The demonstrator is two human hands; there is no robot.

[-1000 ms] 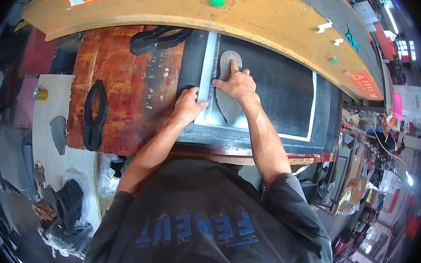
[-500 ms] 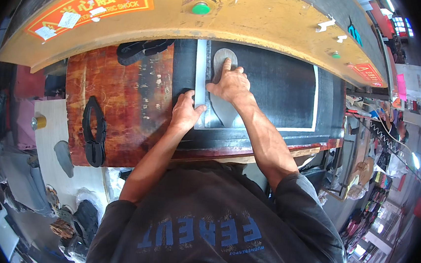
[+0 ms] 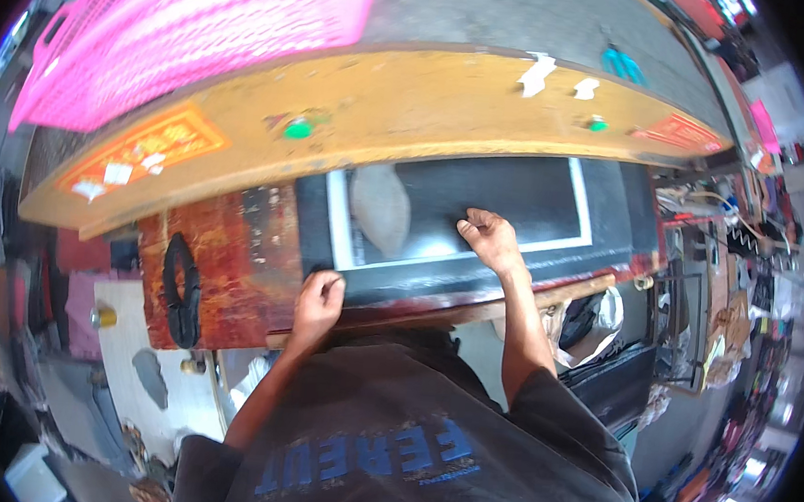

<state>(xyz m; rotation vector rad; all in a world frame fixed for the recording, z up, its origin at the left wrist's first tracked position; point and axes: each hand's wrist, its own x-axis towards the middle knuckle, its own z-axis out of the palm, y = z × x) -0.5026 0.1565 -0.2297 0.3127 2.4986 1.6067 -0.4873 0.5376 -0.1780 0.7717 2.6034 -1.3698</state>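
Hands (image 3: 490,237) spread apart, black sheet (image 3: 481,201)

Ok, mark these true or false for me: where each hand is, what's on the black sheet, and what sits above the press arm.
1. The right hand rests on the black sheet. True.
2. The left hand lies on the grey sole piece. False: it is at the sheet's near edge, apart from the piece.
3. A pink basket shows above the yellow arm. True.
4. The yellow arm has a red button. False: its buttons are green.
5. A black strap lies on the wooden board. True.
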